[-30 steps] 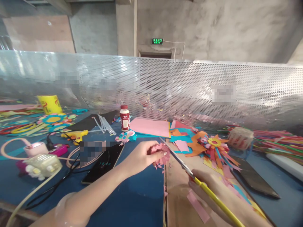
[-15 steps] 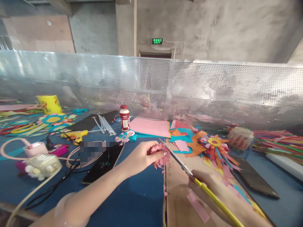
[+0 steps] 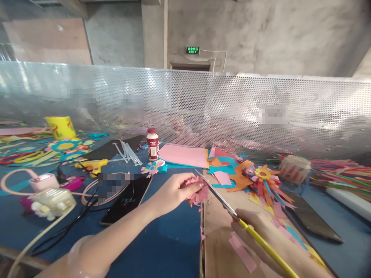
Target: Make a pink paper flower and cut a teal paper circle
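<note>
My left hand [image 3: 176,193] pinches a pink paper flower [image 3: 199,192] with a fringed edge, thumb on top, above the seam between the blue table and a brown board. In my right hand [image 3: 261,229] is a pair of scissors [image 3: 224,200] with silver blades and a long yellow handle; most of the fingers are hidden behind it. The blades point up and left, their tips at the flower's upper right edge. Whether they bite into the paper I cannot tell. A pink paper strip [image 3: 242,253] lies below my right hand, and tiny pink scraps lie along the seam.
A red-capped bottle [image 3: 152,144] stands behind pink sheets [image 3: 185,155]. Left are a phone [image 3: 129,200], cables, a yellow glue gun [image 3: 92,166] and a power strip [image 3: 53,202]. Right lie a finished-looking paper flower [image 3: 262,174], scraps and another phone [image 3: 313,218]. A perforated metal panel [image 3: 226,112] closes the back.
The pink flower has turned slightly in my left hand. My right hand and the scissors stay almost in place.
</note>
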Available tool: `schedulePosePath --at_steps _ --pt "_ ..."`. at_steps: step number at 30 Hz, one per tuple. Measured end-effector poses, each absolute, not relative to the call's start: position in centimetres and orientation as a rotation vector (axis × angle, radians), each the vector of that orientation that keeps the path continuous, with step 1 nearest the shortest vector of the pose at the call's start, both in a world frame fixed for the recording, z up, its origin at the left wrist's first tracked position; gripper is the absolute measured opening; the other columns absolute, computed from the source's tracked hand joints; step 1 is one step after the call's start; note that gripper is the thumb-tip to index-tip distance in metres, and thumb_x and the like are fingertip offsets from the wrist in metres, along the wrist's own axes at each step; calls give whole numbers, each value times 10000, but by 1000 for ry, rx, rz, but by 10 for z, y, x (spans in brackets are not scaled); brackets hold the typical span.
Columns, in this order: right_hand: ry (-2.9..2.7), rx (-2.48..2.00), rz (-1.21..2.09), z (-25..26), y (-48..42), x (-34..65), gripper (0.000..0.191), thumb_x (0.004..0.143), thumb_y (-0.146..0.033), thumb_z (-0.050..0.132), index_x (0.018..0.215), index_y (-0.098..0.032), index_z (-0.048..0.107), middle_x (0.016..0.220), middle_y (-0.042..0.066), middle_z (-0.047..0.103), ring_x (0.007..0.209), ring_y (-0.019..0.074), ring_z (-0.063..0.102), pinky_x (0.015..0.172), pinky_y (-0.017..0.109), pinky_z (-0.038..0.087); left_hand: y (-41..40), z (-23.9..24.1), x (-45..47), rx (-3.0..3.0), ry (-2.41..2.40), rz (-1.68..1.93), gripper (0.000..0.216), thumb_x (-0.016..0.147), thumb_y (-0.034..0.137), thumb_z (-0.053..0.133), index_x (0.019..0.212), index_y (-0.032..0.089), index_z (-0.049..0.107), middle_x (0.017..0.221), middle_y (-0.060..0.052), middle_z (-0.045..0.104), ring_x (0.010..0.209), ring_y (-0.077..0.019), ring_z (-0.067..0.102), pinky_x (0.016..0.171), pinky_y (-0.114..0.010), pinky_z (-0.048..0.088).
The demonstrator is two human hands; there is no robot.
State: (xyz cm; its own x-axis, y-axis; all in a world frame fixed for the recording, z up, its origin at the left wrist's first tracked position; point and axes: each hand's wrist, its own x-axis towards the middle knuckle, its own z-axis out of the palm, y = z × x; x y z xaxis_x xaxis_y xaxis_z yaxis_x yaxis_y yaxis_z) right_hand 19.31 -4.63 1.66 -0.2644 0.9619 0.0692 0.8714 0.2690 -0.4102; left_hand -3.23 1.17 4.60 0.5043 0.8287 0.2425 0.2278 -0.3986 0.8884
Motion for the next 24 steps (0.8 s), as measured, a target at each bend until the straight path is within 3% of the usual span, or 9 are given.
schedulePosePath --at_steps 17,24 --pt "-2209 -1732 570 17 -48 197 368 808 -420 390 523 -196 452 469 -6 528 449 105 463 426 215 294 17 46 -37 1838 758 810 259 854 307 491 747 107 616 604 -27 590 506 -88 507 495 -219 373" --pt "-2164 -1585 589 10 -48 203 412 788 -489 449 518 -186 518 453 -9 529 423 87 437 430 207 309 19 45 -38 1813 737 783 291 850 350 497 745 112 628 609 -28 582 525 -92 500 507 -227 377"
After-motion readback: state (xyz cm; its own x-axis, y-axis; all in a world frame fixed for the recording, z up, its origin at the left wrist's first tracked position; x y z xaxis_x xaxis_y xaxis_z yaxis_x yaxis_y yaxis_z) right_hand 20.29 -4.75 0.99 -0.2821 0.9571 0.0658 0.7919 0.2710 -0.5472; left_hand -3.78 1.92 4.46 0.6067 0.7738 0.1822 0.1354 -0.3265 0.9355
